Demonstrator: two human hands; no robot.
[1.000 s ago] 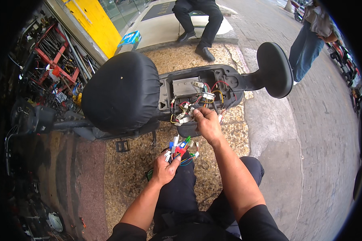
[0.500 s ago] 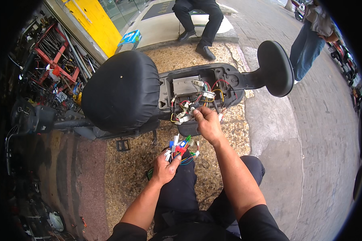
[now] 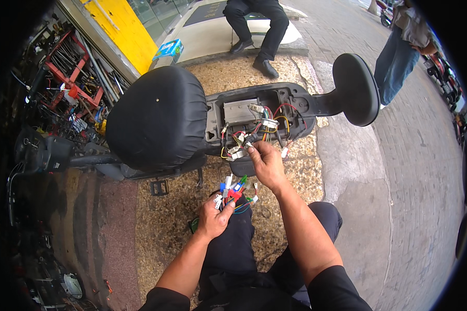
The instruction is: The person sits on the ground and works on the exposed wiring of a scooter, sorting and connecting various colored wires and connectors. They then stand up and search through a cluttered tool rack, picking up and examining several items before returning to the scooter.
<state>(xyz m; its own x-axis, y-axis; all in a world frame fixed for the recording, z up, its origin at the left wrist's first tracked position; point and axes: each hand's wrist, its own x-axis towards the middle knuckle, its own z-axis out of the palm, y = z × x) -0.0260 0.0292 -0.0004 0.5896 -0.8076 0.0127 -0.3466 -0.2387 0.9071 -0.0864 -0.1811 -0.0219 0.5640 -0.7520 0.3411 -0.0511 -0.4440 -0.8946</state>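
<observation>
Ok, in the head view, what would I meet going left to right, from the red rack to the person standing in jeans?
Red rack → black seat → bunch of coloured connectors → round black backrest pad → blue jeans of the standing person.

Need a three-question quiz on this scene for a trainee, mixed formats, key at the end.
1. True or false: the left hand holds a bundle of connectors in several colours.

2. Where are the fingertips of the right hand?
A) On the yellow panel
B) At the wiring
C) On the pedal

3. Fill in: in the picture, the grey metal box lies between the large ____ seat on the left and the round pad on the right.

Key: 1 true; 2 B; 3 black.
</observation>
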